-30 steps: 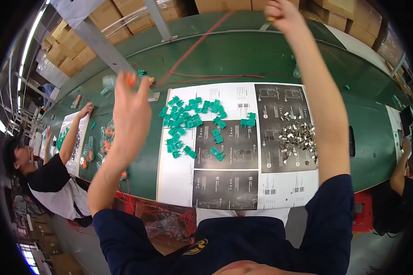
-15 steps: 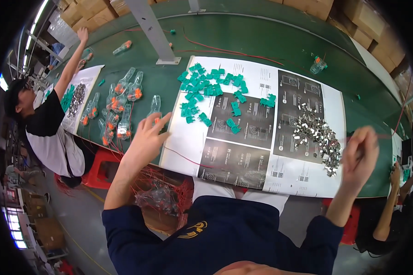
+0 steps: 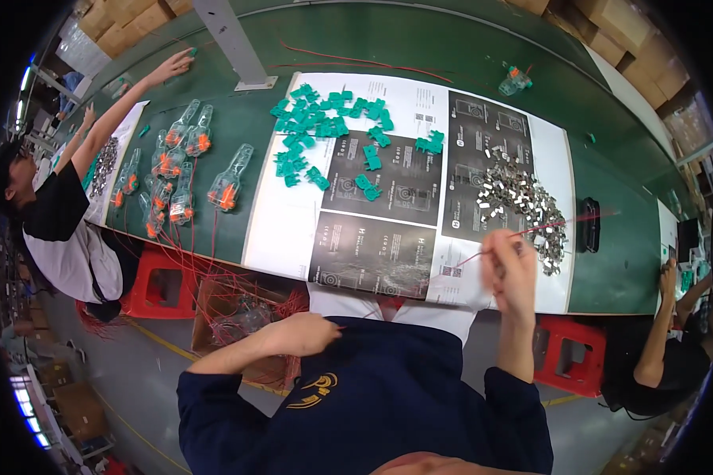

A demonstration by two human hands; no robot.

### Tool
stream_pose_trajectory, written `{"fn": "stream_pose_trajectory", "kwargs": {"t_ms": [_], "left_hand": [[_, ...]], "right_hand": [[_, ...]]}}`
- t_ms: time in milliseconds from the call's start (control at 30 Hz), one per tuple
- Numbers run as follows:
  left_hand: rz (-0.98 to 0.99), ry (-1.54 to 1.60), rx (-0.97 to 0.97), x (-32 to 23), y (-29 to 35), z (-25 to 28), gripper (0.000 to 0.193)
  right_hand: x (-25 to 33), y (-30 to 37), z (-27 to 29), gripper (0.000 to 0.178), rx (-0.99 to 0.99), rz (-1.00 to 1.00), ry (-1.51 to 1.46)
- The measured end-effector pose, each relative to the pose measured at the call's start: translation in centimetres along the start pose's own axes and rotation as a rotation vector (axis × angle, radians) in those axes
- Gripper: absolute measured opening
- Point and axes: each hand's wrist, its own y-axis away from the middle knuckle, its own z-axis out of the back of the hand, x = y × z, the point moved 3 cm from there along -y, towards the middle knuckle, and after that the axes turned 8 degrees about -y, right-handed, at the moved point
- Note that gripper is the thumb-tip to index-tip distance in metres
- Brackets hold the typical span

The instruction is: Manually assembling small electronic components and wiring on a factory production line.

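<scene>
My right hand (image 3: 511, 273), somewhat blurred, is closed on a thin red wire (image 3: 558, 225) over the near right part of the printed sheet (image 3: 281, 229). The wire's tail sticks out to the right past small metal parts (image 3: 535, 210), and its other side slants down toward my left hand (image 3: 305, 334). That hand is closed in front of my waist, below the table edge, with a bit of red wire at its fingertips. Green plastic pieces (image 3: 325, 123) lie scattered on the sheet's far left. Clear plastic housings with orange parts (image 3: 231, 178) lie left of it.
Below the table, a cardboard box (image 3: 202, 324) holds red wires and clear plastic. A metal post (image 3: 234, 39) stands on the green table. A black object (image 3: 588, 226) lies right of the sheet. Co-workers sit left (image 3: 67, 222) and right (image 3: 657, 356). Red stools (image 3: 162, 285) stand below.
My left hand has dropped from the table's left edge to my waist and closed. My right hand has moved left, drawing the red wire across. The head view has shifted slightly.
</scene>
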Motion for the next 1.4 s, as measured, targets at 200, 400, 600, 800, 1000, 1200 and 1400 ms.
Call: {"fn": "stream_pose_trajectory", "kwargs": {"t_ms": [200, 400, 600, 800, 1000, 1200, 1400], "left_hand": [[0.141, -0.014, -0.22, 1.0, 2.4, 1.9, 0.025], [-0.069, 0.795, -0.879, -5.5, -0.4, 10.0, 0.022], [-0.127, 0.992, -0.911, -5.9, -2.5, 11.0, 0.016], [-0.159, 0.972, -0.909, -5.4, -2.4, 9.9, 0.013], [-0.211, 1.017, -0.838, -6.2, -2.8, 9.4, 0.015], [-0.275, 1.336, -0.592, -5.0, -3.7, 9.2, 0.015], [-0.258, 1.371, -0.658, -4.5, -4.2, 8.6, 0.014]], "right_hand": [[-10.5, 1.3, -5.3, 0.024, 0.229, -0.175, 0.257], [-12.9, 2.3, -7.9, 0.025, 0.316, -0.268, 0.444], [-12.4, 2.8, -7.9, 0.021, 0.503, -0.326, 0.727], [-5.5, 1.6, -6.1, 0.016, 0.043, -0.3, 0.398], [-5.2, 0.6, -5.8, 0.014, 0.096, 0.027, 0.268], [-5.2, 0.5, -5.7, 0.013, 0.163, 0.032, 0.17], [-5.6, 0.7, -5.6, 0.012, 0.154, 0.228, 0.452]]}}
